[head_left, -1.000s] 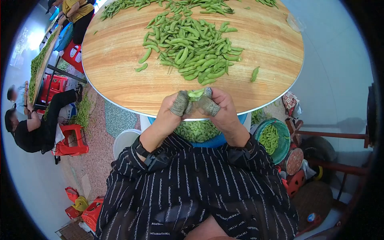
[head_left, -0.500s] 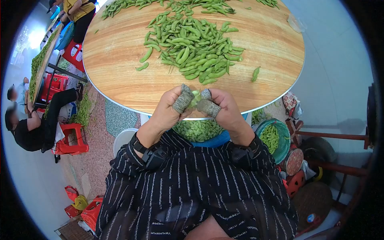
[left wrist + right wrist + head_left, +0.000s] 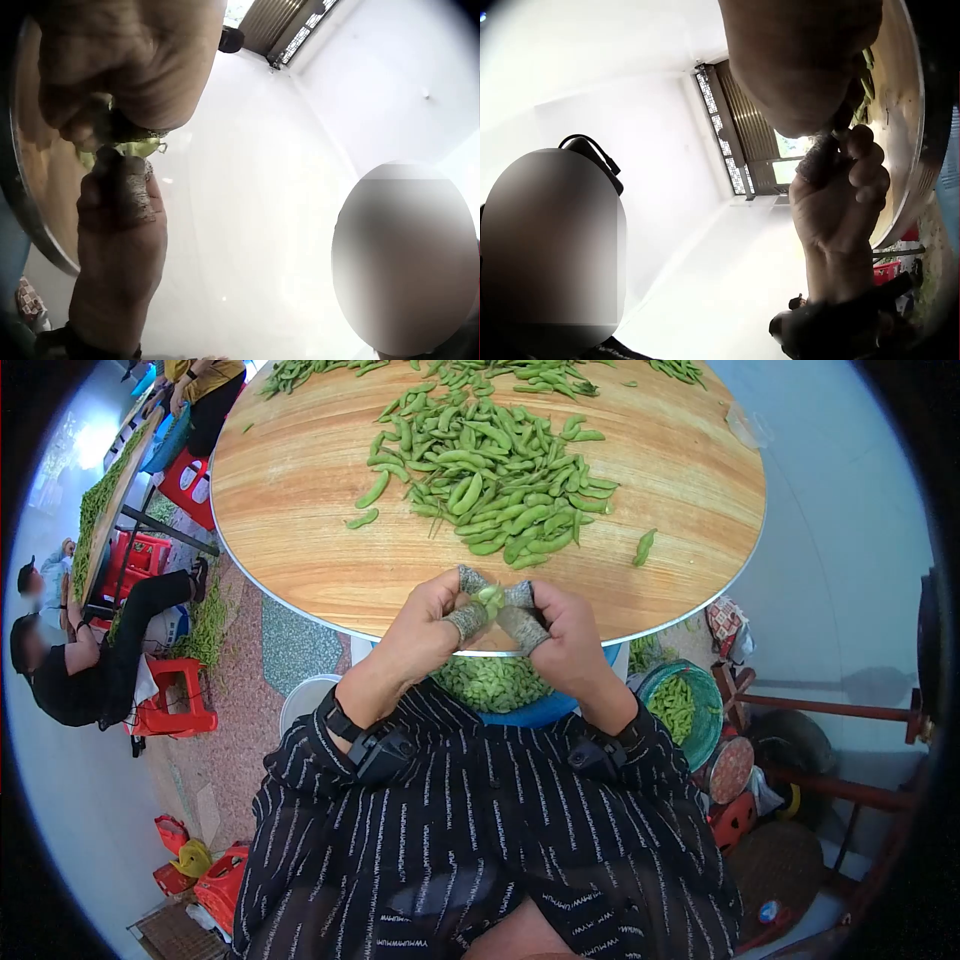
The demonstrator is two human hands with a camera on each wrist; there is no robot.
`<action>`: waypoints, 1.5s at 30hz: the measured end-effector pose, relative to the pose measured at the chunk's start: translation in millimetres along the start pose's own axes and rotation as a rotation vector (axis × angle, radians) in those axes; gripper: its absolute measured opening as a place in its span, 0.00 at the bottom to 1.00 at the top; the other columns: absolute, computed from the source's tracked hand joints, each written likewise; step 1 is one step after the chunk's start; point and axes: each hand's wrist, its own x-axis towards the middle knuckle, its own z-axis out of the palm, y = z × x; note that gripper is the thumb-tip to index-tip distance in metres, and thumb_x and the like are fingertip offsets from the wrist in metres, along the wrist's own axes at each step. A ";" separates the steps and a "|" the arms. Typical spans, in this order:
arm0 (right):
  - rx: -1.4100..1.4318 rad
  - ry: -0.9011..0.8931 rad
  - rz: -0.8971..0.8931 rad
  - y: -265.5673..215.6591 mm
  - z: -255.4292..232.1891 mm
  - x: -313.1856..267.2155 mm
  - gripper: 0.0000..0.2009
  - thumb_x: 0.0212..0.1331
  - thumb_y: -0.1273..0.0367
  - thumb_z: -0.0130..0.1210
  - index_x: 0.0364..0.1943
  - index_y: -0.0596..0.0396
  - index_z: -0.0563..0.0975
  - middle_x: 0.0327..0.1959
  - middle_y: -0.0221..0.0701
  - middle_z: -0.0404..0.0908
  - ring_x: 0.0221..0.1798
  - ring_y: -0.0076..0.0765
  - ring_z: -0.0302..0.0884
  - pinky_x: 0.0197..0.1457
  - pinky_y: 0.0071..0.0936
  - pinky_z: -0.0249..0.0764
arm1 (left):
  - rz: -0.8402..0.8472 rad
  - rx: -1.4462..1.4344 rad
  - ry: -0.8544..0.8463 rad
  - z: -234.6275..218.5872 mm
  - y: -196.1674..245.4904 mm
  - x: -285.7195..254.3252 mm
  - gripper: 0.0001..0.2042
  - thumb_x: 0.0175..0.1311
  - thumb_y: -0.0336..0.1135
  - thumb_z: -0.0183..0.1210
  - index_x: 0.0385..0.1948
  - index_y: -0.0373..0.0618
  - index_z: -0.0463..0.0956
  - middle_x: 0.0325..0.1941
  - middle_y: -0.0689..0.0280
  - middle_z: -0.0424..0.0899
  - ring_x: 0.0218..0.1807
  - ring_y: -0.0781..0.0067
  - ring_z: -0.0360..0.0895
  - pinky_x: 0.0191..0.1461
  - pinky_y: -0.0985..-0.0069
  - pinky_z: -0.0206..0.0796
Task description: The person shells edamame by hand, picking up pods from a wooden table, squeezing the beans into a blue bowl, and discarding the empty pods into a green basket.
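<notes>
Clearly we are sitting well short of the finish: a large heap of pods is lying unopened on the round wooden table, while the blue basin under the table's near edge, just beyond our lap, is showing a good layer of worked beans, so we are judging a fair part done and much remaining. Right now we are pinching a single edamame pod between both hands at the table's near rim. Our left hand and right hand are curling toward each other, wrapped thumbs and forefingers closing on the pod from either side, wrists bent inward above the basin.
</notes>
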 end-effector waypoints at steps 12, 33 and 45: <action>-0.115 0.013 -0.010 5.8 -1.5 -3.1 0.03 0.42 0.79 0.49 0.25 0.61 0.70 0.20 0.36 0.71 0.22 0.32 0.65 0.26 0.24 0.62 | 0.266 0.368 0.094 2.3 -4.2 -3.3 0.10 0.53 0.27 0.55 0.37 0.39 0.68 0.24 0.72 0.72 0.27 0.86 0.66 0.29 0.87 0.60; -0.660 0.399 -0.014 15.9 -107.2 2.7 0.11 0.45 0.77 0.50 0.37 0.61 0.72 0.26 0.38 0.75 0.26 0.33 0.71 0.31 0.25 0.67 | 0.534 0.900 -0.162 3.6 -7.2 -26.7 0.16 0.45 0.23 0.55 0.40 0.45 0.73 0.39 0.59 0.77 0.39 0.58 0.75 0.39 0.71 0.68; -0.421 0.435 -0.088 13.8 -77.7 -18.2 0.12 0.47 0.81 0.48 0.38 0.66 0.73 0.32 0.34 0.77 0.36 0.24 0.72 0.42 0.19 0.67 | 0.438 1.227 0.664 -119.9 43.1 51.7 0.11 0.50 0.35 0.57 0.32 0.39 0.73 0.26 0.53 0.76 0.32 0.56 0.74 0.34 0.67 0.65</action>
